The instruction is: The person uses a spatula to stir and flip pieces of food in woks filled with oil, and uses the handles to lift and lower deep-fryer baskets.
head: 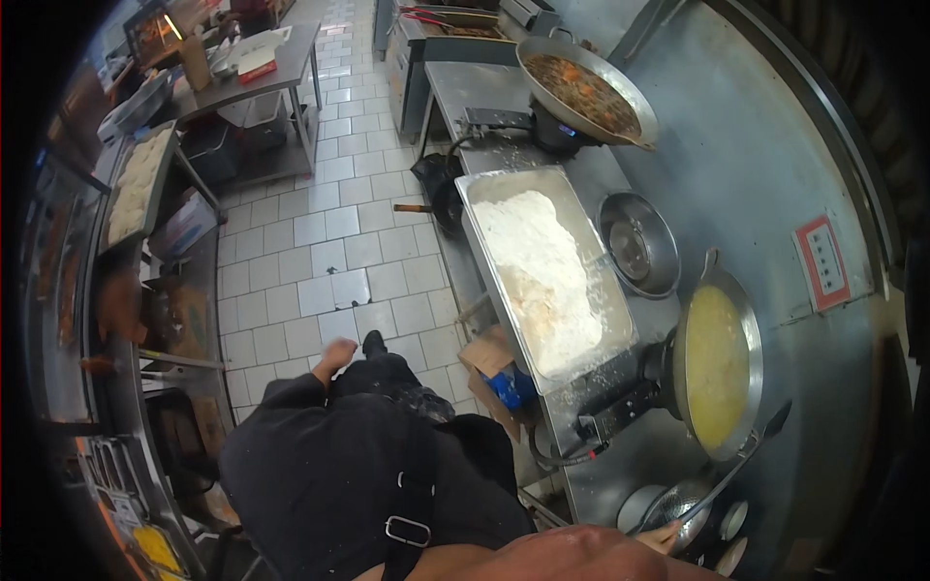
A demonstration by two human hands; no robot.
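Observation:
At the lower right, my right hand [660,539] grips the handle of a long wok spatula [716,488]. The spatula's dark blade reaches past the near rim of a wok [753,348] filled with yellowish, cloudy liquid [716,370]. My left hand [338,354] hangs beside my body over the tiled floor, blurred; whether its fingers are closed does not show. A deep steel pan [592,218] of white flour [541,269] lies on the steel counter, left of the wok. A steel bowl [639,243] stands between the pan and the wall.
A second wok [639,102] with dark, bubbling liquid and orange pieces sits on a far burner [556,131]. Pots [679,505] stand by my right hand. An open cardboard box [487,356] sits under the counter. Across the aisle, a tray [138,185] holds pale dough-like pieces.

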